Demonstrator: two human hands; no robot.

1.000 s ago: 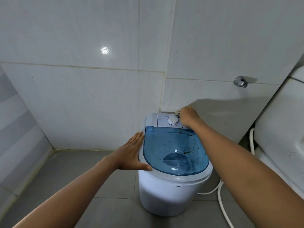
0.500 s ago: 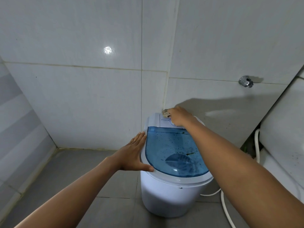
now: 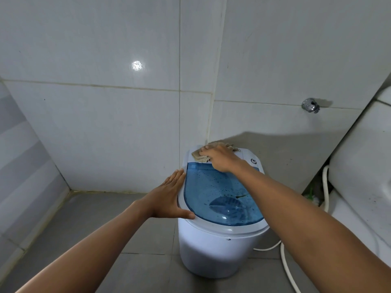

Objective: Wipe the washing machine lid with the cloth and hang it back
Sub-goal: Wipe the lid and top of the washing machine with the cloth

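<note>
A small white washing machine stands in the corner of a tiled room. Its see-through blue lid is speckled with dark spots. A beige cloth lies on the white control panel at the back of the lid. My right hand presses down on the cloth with its fingers flat, at the panel's left end. My left hand rests flat against the lid's left rim, fingers straight and thumb on the front edge. A small round knob shows at the panel's right.
White tiled walls meet just behind the machine. A chrome tap sticks out of the right wall. A white hose trails on the grey floor to the right. A white toilet tank fills the right edge.
My right hand has slid the cloth leftward along the control panel, from the knob side to the left end. More of the cloth shows now. My left hand has stayed on the rim.
</note>
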